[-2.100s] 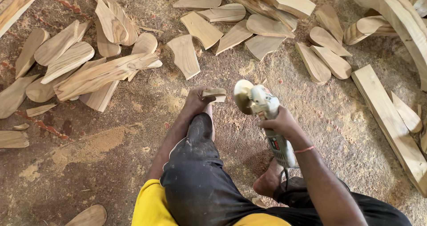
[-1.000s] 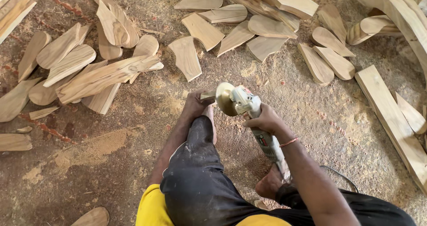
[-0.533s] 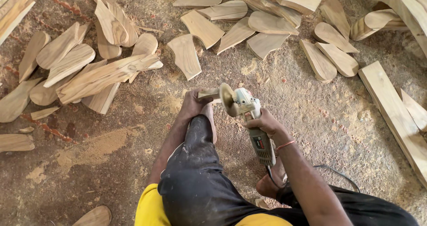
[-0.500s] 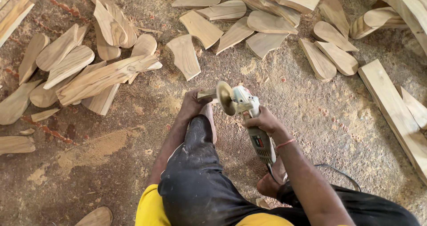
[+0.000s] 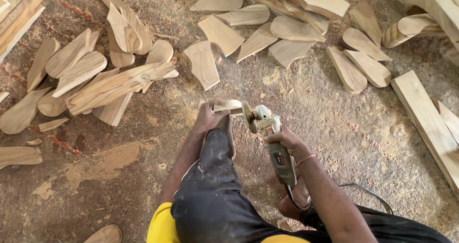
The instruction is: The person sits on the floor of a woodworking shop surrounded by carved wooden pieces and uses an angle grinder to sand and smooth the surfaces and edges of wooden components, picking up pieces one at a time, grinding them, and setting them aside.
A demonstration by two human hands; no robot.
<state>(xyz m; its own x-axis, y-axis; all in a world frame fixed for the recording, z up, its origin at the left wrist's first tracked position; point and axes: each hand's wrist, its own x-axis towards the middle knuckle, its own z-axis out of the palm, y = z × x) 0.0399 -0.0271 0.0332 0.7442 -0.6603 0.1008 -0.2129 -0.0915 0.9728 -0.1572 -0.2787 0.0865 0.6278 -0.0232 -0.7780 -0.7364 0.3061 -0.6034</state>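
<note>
One small pale wooden piece (image 5: pixel 228 106) is gripped by the left hand (image 5: pixel 209 116); one grey-green angle grinder (image 5: pixel 267 128) is clenched in the right hand (image 5: pixel 286 139), with bare dusty floor (image 5: pixel 334 128) alongside.

wood piece (image 5: pixel 228 106): pale, matt (raw) | grinder (image 5: pixel 272 138): dusty plastic | floor (image 5: pixel 334 128): rough

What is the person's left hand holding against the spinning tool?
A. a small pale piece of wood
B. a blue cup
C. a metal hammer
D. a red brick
A: the left hand grips a small pale piece of wood beside the disc of the grey handheld grinder held by the right hand.
</note>
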